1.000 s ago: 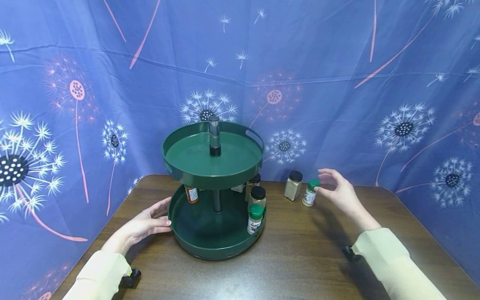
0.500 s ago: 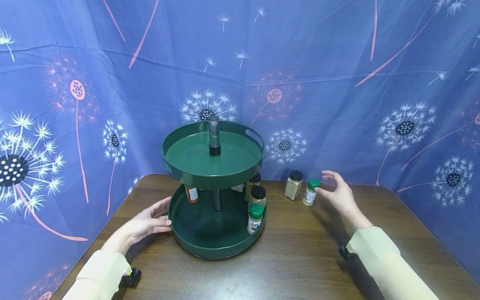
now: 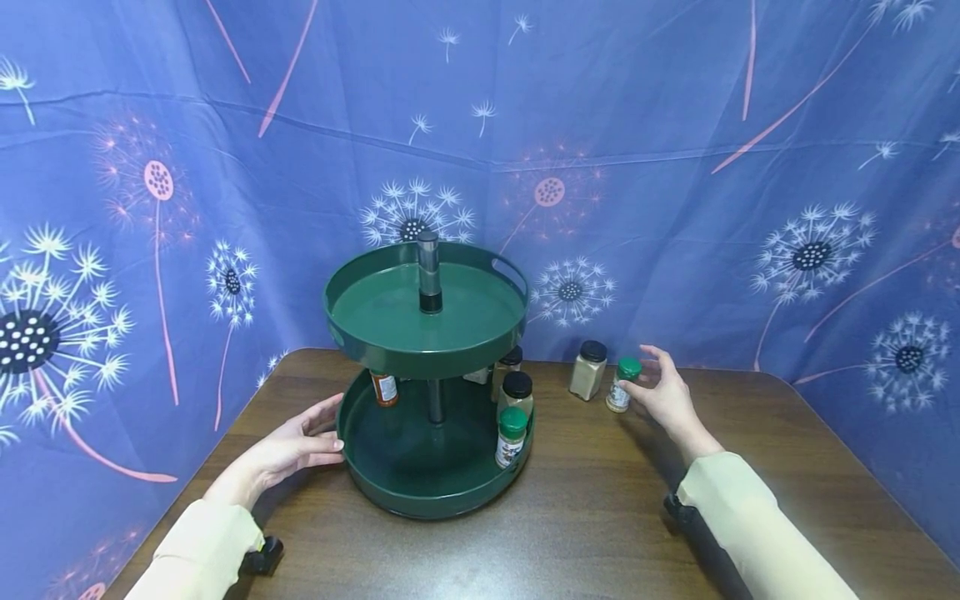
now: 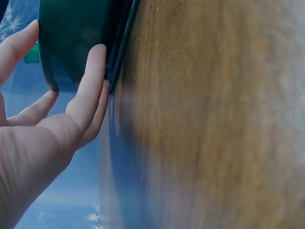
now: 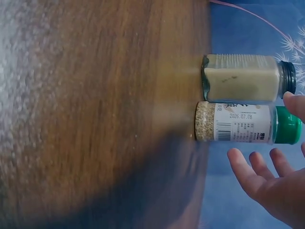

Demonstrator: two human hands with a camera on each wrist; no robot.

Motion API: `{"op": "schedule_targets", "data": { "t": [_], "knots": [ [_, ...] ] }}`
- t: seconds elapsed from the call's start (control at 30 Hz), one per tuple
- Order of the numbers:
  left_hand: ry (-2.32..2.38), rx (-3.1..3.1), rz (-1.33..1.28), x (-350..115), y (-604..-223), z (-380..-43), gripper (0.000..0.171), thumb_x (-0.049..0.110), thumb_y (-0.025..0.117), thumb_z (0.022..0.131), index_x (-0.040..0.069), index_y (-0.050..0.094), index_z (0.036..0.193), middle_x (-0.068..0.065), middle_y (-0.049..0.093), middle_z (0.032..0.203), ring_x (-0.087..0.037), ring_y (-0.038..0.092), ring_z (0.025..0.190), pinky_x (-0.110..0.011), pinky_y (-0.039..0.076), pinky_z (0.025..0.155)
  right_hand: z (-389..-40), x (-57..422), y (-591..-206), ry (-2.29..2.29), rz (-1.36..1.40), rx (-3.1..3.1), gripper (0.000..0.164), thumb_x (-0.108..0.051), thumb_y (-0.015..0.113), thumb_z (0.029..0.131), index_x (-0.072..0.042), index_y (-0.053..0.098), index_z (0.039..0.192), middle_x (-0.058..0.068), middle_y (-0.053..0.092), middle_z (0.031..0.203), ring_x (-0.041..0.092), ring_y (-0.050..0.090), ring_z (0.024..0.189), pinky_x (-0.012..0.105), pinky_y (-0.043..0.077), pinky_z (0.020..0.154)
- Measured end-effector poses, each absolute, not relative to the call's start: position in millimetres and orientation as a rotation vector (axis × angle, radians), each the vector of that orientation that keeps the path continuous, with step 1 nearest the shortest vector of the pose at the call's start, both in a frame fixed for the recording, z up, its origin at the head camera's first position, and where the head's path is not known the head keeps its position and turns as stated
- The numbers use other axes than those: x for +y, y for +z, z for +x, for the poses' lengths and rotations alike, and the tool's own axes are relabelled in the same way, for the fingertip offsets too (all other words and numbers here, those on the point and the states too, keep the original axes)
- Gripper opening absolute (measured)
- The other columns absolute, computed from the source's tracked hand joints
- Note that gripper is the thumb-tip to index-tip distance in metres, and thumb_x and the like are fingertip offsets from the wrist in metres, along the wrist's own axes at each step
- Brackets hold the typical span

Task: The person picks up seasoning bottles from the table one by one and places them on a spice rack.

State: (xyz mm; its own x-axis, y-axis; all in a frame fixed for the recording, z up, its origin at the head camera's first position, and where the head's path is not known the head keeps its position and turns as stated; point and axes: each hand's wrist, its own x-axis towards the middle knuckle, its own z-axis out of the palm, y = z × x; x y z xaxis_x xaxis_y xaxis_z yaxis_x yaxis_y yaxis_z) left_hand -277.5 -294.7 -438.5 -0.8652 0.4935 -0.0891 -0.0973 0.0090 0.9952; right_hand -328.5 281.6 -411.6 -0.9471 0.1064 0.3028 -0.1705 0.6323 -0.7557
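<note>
In the head view my left hand (image 3: 296, 446) touches the left side of the lower tier of a green two-tier turntable (image 3: 435, 505). The left wrist view has its fingers extended, with tips along the turntable's wall (image 4: 71, 38). At the right, my right hand (image 3: 667, 402) is spread around a small green-capped spice jar (image 3: 617, 400) upright on the table. Seen from the right wrist, the spice jar (image 5: 240, 123) contains pale grains and has a white label. Thumb and fingers stand on opposite sides of it, with a gap below the fingertips. Beside it is a square black-lidded jar (image 5: 243, 78).
On the lower tier's right side stand another green-capped jar (image 3: 512, 437) and black-lidded jars (image 3: 517, 387). An orange-labelled bottle (image 3: 385, 390) stands at its back left, partly hidden by the upper tier (image 3: 427, 358). A blue dandelion-print cloth (image 3: 675, 208) hangs behind the wooden table (image 3: 592, 517).
My right hand has shifted left and closer around the green-capped spice jar, its thumb now overlapping the jar in the head view. The left hand and turntable have stayed in place.
</note>
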Motion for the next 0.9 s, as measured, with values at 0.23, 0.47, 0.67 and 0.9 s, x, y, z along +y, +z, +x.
{"op": "schedule_targets", "data": {
  "t": [0.23, 0.47, 0.67, 0.9],
  "knots": [
    [1.898, 1.883, 0.403, -294.3, -438.1, -277.7, 0.086, -0.001, 0.057, 0.090, 0.006, -0.003, 0.151, -0.027, -0.001, 0.154, -0.029, 0.047, 0.125, -0.042, 0.048, 0.095, -332.5, 279.1, -414.7, 1.163, 0.070, -2.576, 0.066, -0.019, 0.073, 0.083, -0.008, 0.039, 0.139, 0.028, 0.050, 0.129, 0.039, 0.057, 0.104, 0.044, 0.049, 0.078],
    [1.900, 1.886, 0.408, -294.3, -438.3, -277.8, 0.086, -0.001, 0.057, 0.089, 0.006, -0.003, 0.151, -0.027, -0.001, 0.154, -0.027, 0.048, 0.124, -0.041, 0.049, 0.094, -334.9, 275.9, -415.6, 1.169, 0.045, -2.582, 0.065, -0.014, 0.072, 0.083, -0.008, 0.039, 0.138, 0.027, 0.052, 0.126, 0.035, 0.059, 0.097, 0.026, 0.049, 0.065],
    [1.906, 1.882, 0.415, -294.2, -438.6, -278.0, 0.086, -0.001, 0.057, 0.089, 0.005, -0.003, 0.151, -0.027, -0.001, 0.154, -0.025, 0.049, 0.122, -0.041, 0.049, 0.094, -337.1, 274.3, -420.0, 1.228, 0.031, -2.558, 0.062, -0.007, 0.070, 0.084, -0.008, 0.040, 0.138, 0.029, 0.056, 0.119, 0.039, 0.058, 0.100, 0.031, 0.056, 0.064],
    [1.913, 1.874, 0.416, -294.6, -439.5, -277.5, 0.087, -0.002, 0.057, 0.089, 0.004, -0.005, 0.151, -0.028, -0.001, 0.153, -0.025, 0.050, 0.121, -0.040, 0.049, 0.094, -338.0, 273.5, -423.2, 1.272, -0.016, -2.541, 0.061, -0.006, 0.067, 0.085, -0.011, 0.040, 0.139, 0.029, 0.055, 0.123, 0.041, 0.057, 0.105, 0.037, 0.058, 0.066]
  ]
}}
